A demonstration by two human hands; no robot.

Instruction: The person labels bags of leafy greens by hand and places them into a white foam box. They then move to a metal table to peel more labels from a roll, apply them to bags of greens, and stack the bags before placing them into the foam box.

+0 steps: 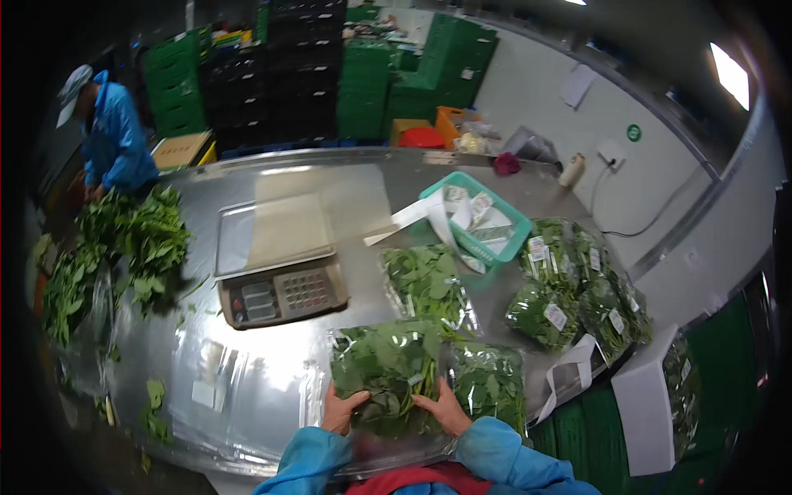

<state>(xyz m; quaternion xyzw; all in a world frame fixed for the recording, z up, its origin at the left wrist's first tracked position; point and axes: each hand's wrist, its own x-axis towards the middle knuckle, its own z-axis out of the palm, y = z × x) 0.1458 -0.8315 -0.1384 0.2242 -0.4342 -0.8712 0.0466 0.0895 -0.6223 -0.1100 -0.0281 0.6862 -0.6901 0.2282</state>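
A clear plastic bag of leafy greens [384, 363] lies at the table's near edge, between my two hands. My left hand [338, 410] grips its lower left side, thumb on top. On the lower right side, my right hand [445, 408] holds the same bag, thumb pressed over the stems. Close beside my right hand is another bag of greens [488, 384]. Just beyond the held bag lies a third bag [427, 285]. The fingers under the bag are hidden.
A weighing scale [285, 293] stands at centre left. A teal basket [516, 239] holds labels and strips. Labelled bags of greens [544, 318] are piled at right. Loose greens [153, 239] heap at left, near a person in blue [124, 132]. A white box [643, 404] stands at lower right.
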